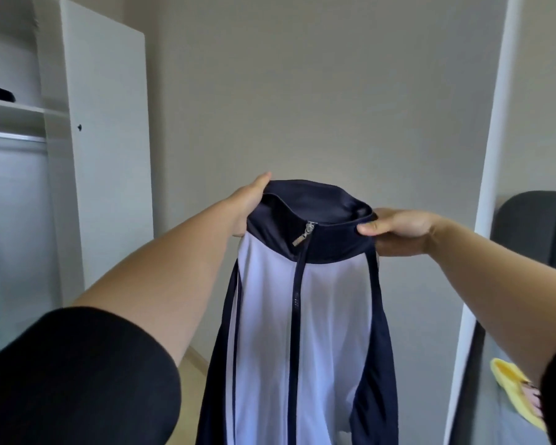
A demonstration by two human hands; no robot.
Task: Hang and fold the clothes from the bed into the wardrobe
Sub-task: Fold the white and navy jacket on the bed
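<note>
Now both my hands pinch the jacket (302,316) by its collar, left hand (249,200), right hand (395,228); soft, light, slippery fabric, so shoulders grip best.

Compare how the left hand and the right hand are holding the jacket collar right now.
The left hand grips the collar's far left edge from outside, thumb on top; the right hand pinches the right edge, thumb on the front. The left hand sits higher than the right hand. Both hold the zipped navy-and-white jacket up by its collar.
</note>
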